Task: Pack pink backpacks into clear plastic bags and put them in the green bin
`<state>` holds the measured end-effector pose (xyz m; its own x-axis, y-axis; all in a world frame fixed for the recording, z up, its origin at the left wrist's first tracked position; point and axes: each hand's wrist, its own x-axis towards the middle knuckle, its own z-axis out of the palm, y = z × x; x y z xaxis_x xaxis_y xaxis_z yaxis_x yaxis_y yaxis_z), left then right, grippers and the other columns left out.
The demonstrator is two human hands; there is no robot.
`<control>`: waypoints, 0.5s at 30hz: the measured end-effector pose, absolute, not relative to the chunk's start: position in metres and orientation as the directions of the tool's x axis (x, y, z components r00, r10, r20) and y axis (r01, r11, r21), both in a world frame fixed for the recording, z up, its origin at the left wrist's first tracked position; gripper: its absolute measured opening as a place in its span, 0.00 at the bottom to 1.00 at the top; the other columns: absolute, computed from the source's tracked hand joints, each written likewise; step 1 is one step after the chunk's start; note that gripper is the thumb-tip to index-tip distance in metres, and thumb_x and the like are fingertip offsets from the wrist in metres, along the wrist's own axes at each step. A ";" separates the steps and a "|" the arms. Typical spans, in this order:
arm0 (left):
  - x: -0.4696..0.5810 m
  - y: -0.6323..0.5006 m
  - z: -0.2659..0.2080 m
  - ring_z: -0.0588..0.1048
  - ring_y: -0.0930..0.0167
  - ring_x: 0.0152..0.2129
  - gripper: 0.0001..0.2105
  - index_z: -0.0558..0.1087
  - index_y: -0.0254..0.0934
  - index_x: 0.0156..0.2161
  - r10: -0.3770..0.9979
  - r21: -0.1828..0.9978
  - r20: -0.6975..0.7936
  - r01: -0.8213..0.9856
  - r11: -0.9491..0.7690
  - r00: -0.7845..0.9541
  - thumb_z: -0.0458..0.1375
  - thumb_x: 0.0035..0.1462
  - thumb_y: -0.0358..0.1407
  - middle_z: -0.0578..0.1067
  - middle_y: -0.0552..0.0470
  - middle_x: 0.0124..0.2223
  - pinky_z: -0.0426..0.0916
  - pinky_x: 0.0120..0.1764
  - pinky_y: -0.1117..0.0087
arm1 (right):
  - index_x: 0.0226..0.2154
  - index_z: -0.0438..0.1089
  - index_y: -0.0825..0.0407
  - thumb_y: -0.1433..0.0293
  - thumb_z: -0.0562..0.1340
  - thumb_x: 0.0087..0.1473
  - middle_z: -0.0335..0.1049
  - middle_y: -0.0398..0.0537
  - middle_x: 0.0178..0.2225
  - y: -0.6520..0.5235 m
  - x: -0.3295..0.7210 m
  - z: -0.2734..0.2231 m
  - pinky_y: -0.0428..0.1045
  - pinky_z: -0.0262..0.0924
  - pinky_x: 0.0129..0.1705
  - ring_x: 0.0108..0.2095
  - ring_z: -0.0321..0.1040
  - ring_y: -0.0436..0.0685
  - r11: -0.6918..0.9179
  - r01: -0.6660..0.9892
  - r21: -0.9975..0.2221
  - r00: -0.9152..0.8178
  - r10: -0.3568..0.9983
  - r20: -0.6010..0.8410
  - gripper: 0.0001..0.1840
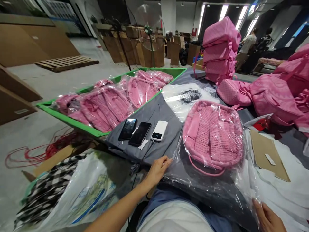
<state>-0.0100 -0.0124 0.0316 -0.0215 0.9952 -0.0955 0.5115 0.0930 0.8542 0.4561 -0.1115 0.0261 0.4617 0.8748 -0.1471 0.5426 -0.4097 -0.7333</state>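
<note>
A pink backpack (212, 135) lies inside a clear plastic bag (205, 185) on the dark-covered table in front of me. The bag's open end spreads toward my body. My left hand (158, 169) pinches its left edge near the table's front. At the lower right, my right hand (267, 216) has fingers closed on the bag's other edge, with part of the hand cut off by the frame. A white power bank (159, 130) with a cable lies left of the backpack, beside two dark phones, one a black phone (140, 133).
A green-rimmed bin (96, 132) of bagged pink backpacks stands at the left. Pink backpacks (219, 51) are stacked at the back, with more piled at right. Cardboard (269, 154) and white sheets (282, 196) lie right; a printed plastic sack (89, 193) sits lower left.
</note>
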 end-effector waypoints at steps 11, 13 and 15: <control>-0.052 -0.005 0.016 0.59 0.73 0.07 0.28 0.66 0.42 0.39 0.931 0.910 -0.337 0.304 0.282 0.144 0.53 0.51 0.66 0.66 0.64 0.13 0.52 0.14 0.74 | 0.29 0.74 0.47 0.40 0.70 0.36 0.73 0.44 0.26 -0.115 0.461 0.037 0.50 0.69 0.28 0.28 0.71 0.58 -0.545 0.122 -0.829 0.527 0.744 -0.411 0.30; -0.052 -0.002 0.017 0.59 0.73 0.06 0.28 0.65 0.42 0.36 0.914 0.908 -0.370 0.272 0.318 0.167 0.55 0.48 0.66 0.66 0.63 0.12 0.51 0.13 0.75 | 0.30 0.74 0.47 0.42 0.73 0.33 0.74 0.44 0.27 -0.115 0.459 0.036 0.50 0.70 0.29 0.28 0.71 0.58 -0.537 0.020 -0.843 0.549 0.711 -0.439 0.30; -0.051 0.001 0.017 0.60 0.73 0.06 0.27 0.64 0.42 0.32 0.932 0.911 -0.346 0.274 0.308 0.102 0.54 0.49 0.66 0.64 0.63 0.11 0.51 0.13 0.75 | 0.32 0.74 0.48 0.45 0.75 0.32 0.71 0.42 0.25 -0.115 0.455 0.037 0.48 0.68 0.26 0.25 0.69 0.56 -0.513 -0.051 -0.857 0.527 0.715 -0.459 0.30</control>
